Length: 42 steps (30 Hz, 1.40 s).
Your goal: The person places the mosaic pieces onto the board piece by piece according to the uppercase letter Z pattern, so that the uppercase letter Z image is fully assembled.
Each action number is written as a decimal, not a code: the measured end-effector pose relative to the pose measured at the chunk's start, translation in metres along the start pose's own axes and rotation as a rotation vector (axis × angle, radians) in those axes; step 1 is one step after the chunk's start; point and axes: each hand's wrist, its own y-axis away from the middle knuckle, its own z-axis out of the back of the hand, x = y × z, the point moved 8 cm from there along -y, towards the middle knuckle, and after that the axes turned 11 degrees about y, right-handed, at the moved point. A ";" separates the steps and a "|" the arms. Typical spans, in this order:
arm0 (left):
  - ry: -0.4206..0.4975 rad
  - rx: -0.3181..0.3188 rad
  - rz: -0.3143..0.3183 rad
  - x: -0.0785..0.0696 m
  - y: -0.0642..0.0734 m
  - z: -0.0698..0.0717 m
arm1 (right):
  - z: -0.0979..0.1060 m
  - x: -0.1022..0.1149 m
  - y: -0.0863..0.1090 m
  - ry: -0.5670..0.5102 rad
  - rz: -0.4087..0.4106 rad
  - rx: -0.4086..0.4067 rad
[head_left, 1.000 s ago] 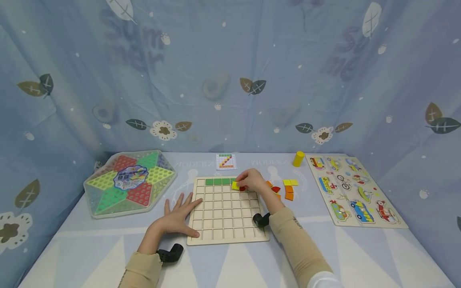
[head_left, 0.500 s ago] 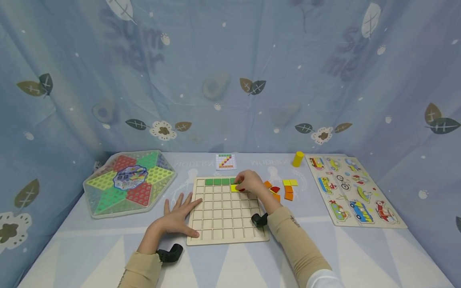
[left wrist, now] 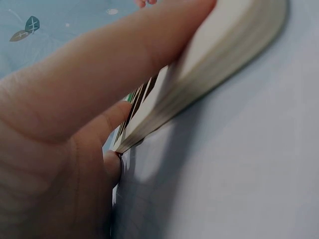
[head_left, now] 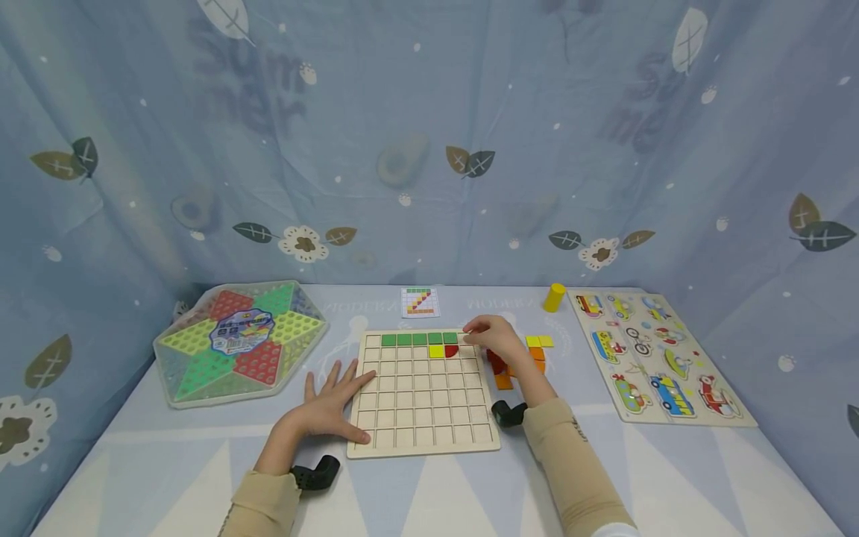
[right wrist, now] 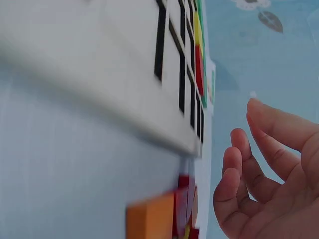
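Note:
A wooden grid board [head_left: 403, 399] lies flat in front of me. Several green square tiles [head_left: 412, 339] fill part of its far row. Just below them sit a yellow square tile [head_left: 436, 351] and a red quarter-round tile [head_left: 452, 350]. My left hand [head_left: 329, 403] rests spread along the board's left edge, its thumb [left wrist: 124, 64] on the near corner. Over the board's far right corner is my right hand [head_left: 493, 341]; the right wrist view shows its fingers [right wrist: 239, 144] loosely bent around nothing. Loose red tiles [head_left: 495, 362] and orange tiles [head_left: 504, 381] lie beneath that wrist.
Two yellow tiles [head_left: 539, 341] lie right of the hand. A pattern card [head_left: 420, 303] stands behind the board. A yellow cylinder [head_left: 554, 297] and a vehicle puzzle board [head_left: 661, 358] are at right; a hexagonal game box [head_left: 241, 343] is at left.
My right hand has let go of the yellow tile, which now lies in its cell beside the red one, and has moved right toward the loose tiles. The left hand has stayed put.

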 end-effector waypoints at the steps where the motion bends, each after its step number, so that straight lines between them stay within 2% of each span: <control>1: -0.001 0.001 0.001 0.000 0.000 0.000 | 0.004 -0.004 0.001 0.005 -0.019 -0.010; 11: 0.005 0.006 0.010 0.000 0.001 0.000 | 0.034 -0.049 0.014 0.022 -0.195 -0.058; 18: 0.011 0.006 0.009 -0.001 0.002 0.000 | 0.042 -0.064 0.020 0.098 -0.274 -0.053; 22: 0.005 0.005 0.007 -0.001 0.002 0.000 | 0.042 -0.064 0.021 0.150 -0.261 -0.032; 27: 0.007 0.005 0.011 -0.002 0.002 0.000 | 0.042 -0.065 0.021 0.154 -0.246 -0.029; 34: 0.014 0.006 0.010 -0.002 0.002 -0.001 | 0.046 -0.056 0.024 0.062 -0.217 -0.035; 42: 0.013 0.007 0.012 -0.001 0.001 -0.001 | 0.028 -0.028 0.022 -0.098 -0.156 0.010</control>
